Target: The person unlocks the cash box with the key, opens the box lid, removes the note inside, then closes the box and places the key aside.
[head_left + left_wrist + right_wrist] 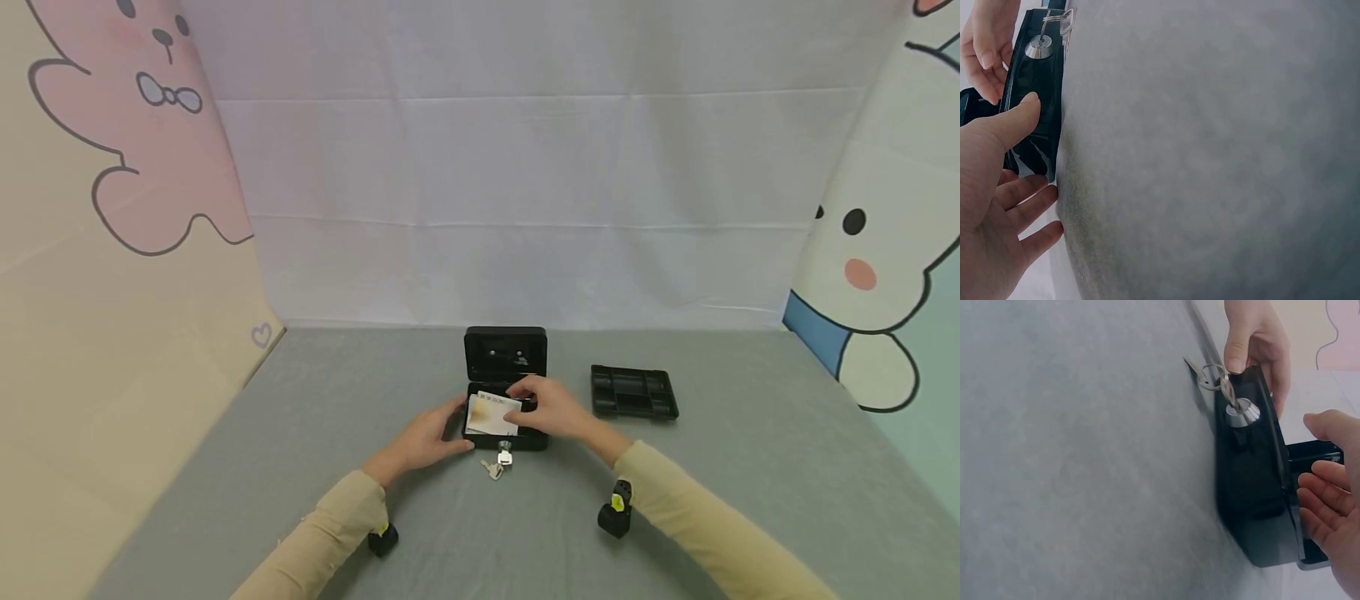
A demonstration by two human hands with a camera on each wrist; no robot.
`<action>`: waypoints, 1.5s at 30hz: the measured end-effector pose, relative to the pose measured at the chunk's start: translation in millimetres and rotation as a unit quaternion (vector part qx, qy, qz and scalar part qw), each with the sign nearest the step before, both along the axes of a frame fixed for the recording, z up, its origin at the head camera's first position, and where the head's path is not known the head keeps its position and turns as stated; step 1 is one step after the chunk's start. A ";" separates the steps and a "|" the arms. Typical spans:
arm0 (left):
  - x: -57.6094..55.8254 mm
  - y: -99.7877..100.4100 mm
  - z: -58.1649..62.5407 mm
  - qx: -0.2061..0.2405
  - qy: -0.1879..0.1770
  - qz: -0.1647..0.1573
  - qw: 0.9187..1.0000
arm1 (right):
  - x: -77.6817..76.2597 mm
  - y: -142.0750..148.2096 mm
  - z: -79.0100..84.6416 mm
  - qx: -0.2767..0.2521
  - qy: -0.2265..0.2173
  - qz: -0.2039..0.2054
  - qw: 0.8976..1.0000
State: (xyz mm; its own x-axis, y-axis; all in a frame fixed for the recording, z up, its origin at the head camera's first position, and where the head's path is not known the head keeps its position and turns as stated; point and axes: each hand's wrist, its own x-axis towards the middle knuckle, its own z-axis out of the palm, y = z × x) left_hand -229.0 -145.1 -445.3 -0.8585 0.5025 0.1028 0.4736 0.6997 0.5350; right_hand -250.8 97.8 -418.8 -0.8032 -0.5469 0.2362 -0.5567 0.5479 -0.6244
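A small black cash box [534,442] stands on the grey cloth with its lid [506,354] raised. White cards or slips of paper [491,414] show in its opening. My left hand [423,437] holds the box's left end, thumb on the front face and fingers round the side. Over the right half of the opening is my right hand [551,407], its thumb by the top card's right edge. In the right wrist view, thumb and fingers stand apart with nothing visible between them. Keys [495,468] on a ring hang from the front lock [1039,47].
A black compartment tray [634,410] lies on the grey cloth [750,467] to the right of the box. Behind the table hangs a pale curtain [525,167]. Printed cartoon panels flank both sides.
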 end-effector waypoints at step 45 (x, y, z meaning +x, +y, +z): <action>1.2 1.2 0.7 0.000 -0.007 0.003 1.000 | -7.1 -19.9 -3.5 0.055 -0.013 -0.068 0.996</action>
State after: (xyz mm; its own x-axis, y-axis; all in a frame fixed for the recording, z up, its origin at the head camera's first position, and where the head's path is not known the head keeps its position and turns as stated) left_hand -227.9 -143.9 -444.6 -0.8631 0.4968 0.0905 0.4615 0.7031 0.5410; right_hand -257.9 77.9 -422.3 -0.8763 -0.4545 0.1600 -0.4580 0.6826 -0.5695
